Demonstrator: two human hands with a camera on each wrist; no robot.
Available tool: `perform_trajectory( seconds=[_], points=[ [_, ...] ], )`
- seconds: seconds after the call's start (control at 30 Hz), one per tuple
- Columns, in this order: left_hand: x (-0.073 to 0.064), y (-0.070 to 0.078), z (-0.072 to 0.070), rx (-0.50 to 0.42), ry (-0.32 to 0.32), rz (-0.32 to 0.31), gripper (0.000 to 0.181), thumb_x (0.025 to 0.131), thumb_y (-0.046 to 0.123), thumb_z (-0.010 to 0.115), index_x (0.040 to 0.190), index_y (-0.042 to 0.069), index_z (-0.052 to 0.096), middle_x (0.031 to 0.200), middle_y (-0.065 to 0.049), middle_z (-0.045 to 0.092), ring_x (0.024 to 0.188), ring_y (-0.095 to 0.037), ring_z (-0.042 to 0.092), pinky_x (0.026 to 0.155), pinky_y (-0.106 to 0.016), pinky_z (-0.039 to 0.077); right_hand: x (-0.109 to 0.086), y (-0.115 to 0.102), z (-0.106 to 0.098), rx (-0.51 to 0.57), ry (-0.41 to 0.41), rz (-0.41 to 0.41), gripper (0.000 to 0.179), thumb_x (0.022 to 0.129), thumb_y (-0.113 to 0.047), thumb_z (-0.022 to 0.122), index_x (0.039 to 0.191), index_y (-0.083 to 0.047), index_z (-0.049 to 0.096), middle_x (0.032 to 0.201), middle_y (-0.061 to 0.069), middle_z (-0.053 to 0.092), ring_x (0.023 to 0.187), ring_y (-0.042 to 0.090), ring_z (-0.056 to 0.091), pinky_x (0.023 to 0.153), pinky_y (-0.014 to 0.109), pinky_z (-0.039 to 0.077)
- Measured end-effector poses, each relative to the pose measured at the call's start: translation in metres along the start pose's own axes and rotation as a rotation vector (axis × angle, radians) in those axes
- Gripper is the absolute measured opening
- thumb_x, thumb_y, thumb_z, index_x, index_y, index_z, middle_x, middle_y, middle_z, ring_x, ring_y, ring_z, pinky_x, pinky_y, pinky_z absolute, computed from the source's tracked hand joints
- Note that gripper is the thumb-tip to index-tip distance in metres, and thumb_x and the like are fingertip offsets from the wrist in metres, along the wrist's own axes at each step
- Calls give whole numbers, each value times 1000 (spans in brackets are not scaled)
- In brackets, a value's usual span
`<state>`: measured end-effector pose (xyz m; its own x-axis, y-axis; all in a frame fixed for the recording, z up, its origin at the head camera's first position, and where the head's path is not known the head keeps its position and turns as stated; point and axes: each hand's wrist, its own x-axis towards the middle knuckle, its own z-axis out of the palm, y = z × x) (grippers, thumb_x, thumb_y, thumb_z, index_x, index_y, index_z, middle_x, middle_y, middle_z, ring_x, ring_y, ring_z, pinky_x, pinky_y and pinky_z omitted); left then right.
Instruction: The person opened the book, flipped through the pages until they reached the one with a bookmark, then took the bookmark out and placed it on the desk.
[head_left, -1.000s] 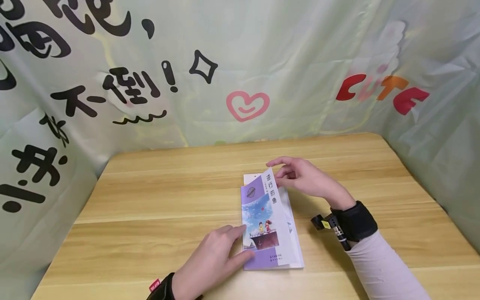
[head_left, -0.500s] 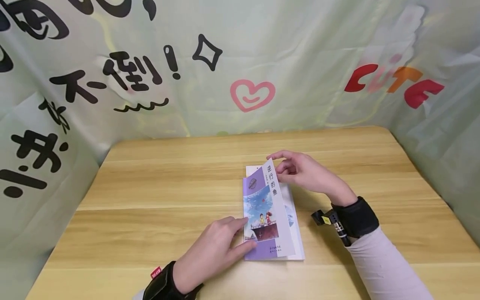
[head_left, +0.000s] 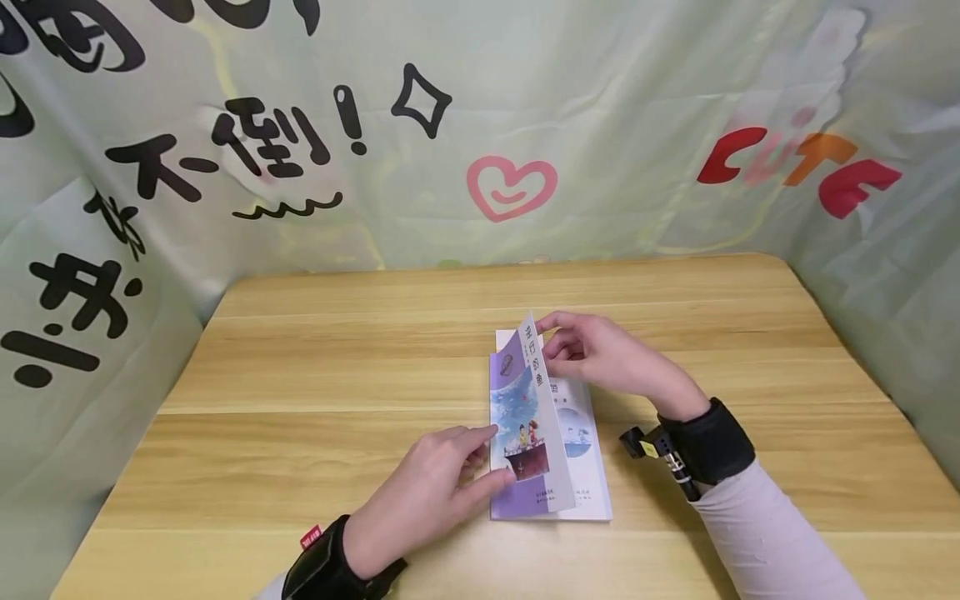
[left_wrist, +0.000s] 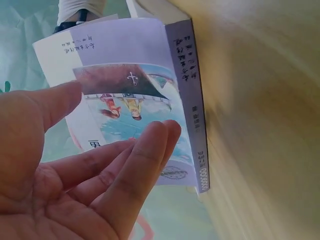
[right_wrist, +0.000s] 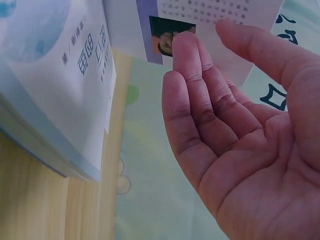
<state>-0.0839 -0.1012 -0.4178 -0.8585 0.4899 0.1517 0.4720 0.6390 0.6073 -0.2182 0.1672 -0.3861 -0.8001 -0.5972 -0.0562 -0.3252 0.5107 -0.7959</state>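
Note:
A paperback book (head_left: 517,492) lies on the wooden table with its front cover (head_left: 517,400) lifted at a slant. The cover is purple and white, with a picture of two figures against a blue sky. Its white title page (head_left: 588,479) shows to the right. My left hand (head_left: 427,487) rests at the spine side, thumb and fingers spread apart over the cover's lower left. Behind the raised cover, my right hand (head_left: 611,358) has its fingertips against the inner side near the top edge. There the right wrist view shows printed text and a small photo (right_wrist: 162,37).
The wooden table (head_left: 300,375) spreads out around the book. A pale fabric backdrop (head_left: 600,108) with black lettering and a pink heart stands behind and at both sides. Each wrist wears a black band; a small camera (head_left: 641,444) sticks out from the right one.
The front cover has swung further up and to the left, showing more of the title page. My right hand has followed it slightly leftward. My left hand stays beside the spine.

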Motion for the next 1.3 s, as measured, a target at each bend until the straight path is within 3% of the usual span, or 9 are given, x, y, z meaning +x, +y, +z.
perform_trajectory(
  seconds=[0.17, 0.43, 0.6, 0.83, 1.3],
  points=[
    [2, 0, -5, -106, 25, -26, 49, 104, 36, 73, 135, -2, 70, 94, -1, 74, 86, -8, 69, 81, -23, 64, 2, -4, 7, -20, -17, -41, 40, 97, -8, 76, 134, -1, 63, 95, 2, 78, 88, 14, 69, 84, 26, 58],
    [1, -1, -18, -225, 44, -143, 55, 109, 41, 63, 144, -1, 65, 106, -2, 79, 98, -11, 76, 84, -20, 64, 5, -10, 19, -7, -44, -79, 36, 96, -11, 79, 129, -5, 65, 94, -2, 79, 88, 11, 71, 81, 25, 59],
    [1, -3, -28, -240, 83, -142, 52, 111, 38, 60, 145, -1, 64, 110, -4, 82, 97, -10, 77, 82, -19, 64, 6, -15, 27, 1, -60, -91, 36, 96, -15, 81, 128, -6, 67, 94, -5, 80, 87, 10, 71, 79, 24, 57],
    [2, 1, -42, -236, 129, -199, 49, 111, 37, 60, 145, 3, 65, 108, 0, 82, 97, -8, 75, 80, -19, 63, 7, -18, 35, 13, -80, -123, 33, 97, -17, 81, 125, -6, 67, 92, -4, 80, 87, 8, 72, 80, 24, 58],
    [3, -4, -48, -282, 156, -250, 56, 105, 32, 71, 151, 2, 59, 105, -4, 82, 93, -21, 80, 76, -20, 64, 4, -26, 47, 50, -140, -150, 27, 98, -15, 79, 122, -8, 69, 98, -4, 77, 91, 6, 73, 89, 26, 63]
  ],
)
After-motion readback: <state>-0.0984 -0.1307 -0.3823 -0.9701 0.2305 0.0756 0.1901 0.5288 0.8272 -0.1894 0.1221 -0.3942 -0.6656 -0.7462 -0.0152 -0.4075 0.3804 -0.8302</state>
